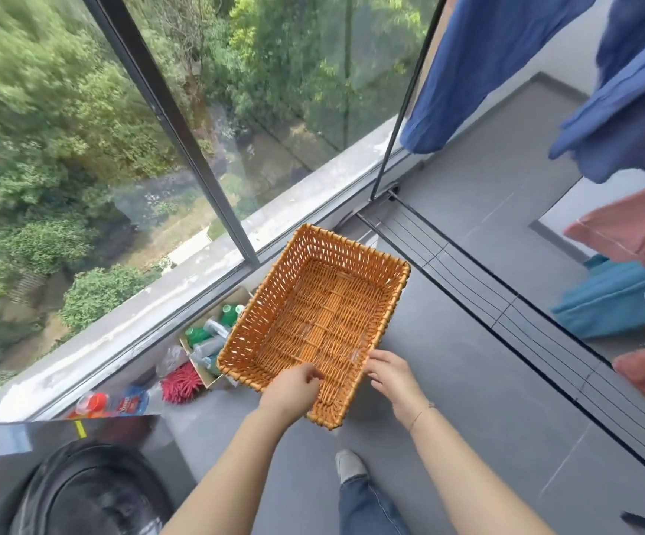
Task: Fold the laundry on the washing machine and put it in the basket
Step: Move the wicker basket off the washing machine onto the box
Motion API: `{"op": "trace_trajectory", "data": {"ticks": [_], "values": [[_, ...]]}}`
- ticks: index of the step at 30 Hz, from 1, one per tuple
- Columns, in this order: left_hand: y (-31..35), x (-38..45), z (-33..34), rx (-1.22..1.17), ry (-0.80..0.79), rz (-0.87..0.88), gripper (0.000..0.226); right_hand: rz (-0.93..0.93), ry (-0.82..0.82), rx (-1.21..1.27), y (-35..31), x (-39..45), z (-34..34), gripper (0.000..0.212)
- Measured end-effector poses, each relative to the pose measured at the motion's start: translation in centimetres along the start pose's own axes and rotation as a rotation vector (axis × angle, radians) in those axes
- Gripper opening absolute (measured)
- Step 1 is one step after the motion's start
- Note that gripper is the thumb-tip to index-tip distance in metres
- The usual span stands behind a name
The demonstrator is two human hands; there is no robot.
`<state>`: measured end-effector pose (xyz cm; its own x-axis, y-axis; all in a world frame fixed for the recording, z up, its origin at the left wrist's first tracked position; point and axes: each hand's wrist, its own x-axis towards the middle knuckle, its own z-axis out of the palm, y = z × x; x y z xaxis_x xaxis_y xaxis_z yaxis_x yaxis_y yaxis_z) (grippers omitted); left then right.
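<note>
An orange wicker basket (315, 264) is held above the grey floor near the window, with nothing inside it. My left hand (288, 391) grips its near rim from the left, fingers curled over the edge. My right hand (392, 376) holds the same rim at the near right corner. The washing machine (81, 488) shows at the bottom left, with its dark round door facing up at me. No laundry is visible on top of it. Blue clothes (544, 63) and pink clothes (629, 233) hang at the right.
A cardboard box of green bottles (212, 337), a red scrubber (178, 384) and a flat packet lie along the window sill at the left. A black drying rack (506, 303) runs across the floor at the right. My foot (349, 465) stands below the basket.
</note>
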<state>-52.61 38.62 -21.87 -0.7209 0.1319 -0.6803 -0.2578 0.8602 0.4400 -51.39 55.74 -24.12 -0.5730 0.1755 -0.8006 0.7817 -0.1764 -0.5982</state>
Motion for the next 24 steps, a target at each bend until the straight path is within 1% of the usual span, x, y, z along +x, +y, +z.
{"op": "trace_trajectory", "data": {"ticks": [3,6,9,13,15,21,24], "values": [[2.6,-3.3,-1.7,-0.071,0.079,0.068,0.025,-0.217,-0.017,-0.187,-2.4,-3.7,-1.9,0.027],[4.5,-7.7,-3.0,-0.167,0.146,0.162,0.022,-0.4,0.036,-0.29,-3.9,-8.5,-3.7,0.025],[6.0,-11.6,-4.0,-0.235,0.134,0.248,0.017,-0.521,0.099,-0.356,-4.5,-13.6,-5.0,0.023],[9.0,-15.6,-5.3,-0.386,0.129,0.343,0.018,-0.626,0.276,-0.637,-5.2,-18.7,-7.3,0.023],[10.6,-17.1,-5.8,-0.414,0.142,0.408,0.019,-0.681,0.329,-0.638,-6.1,-20.7,-8.5,0.027],[14.5,-19.7,-7.2,-0.5,0.189,0.517,0.023,-0.827,0.329,-0.549,-9.7,-24.6,-11.0,0.025],[17.3,-19.6,-7.7,-0.508,0.16,0.563,0.023,-0.916,0.292,-0.466,-12.2,-25.1,-12.4,0.025]]}}
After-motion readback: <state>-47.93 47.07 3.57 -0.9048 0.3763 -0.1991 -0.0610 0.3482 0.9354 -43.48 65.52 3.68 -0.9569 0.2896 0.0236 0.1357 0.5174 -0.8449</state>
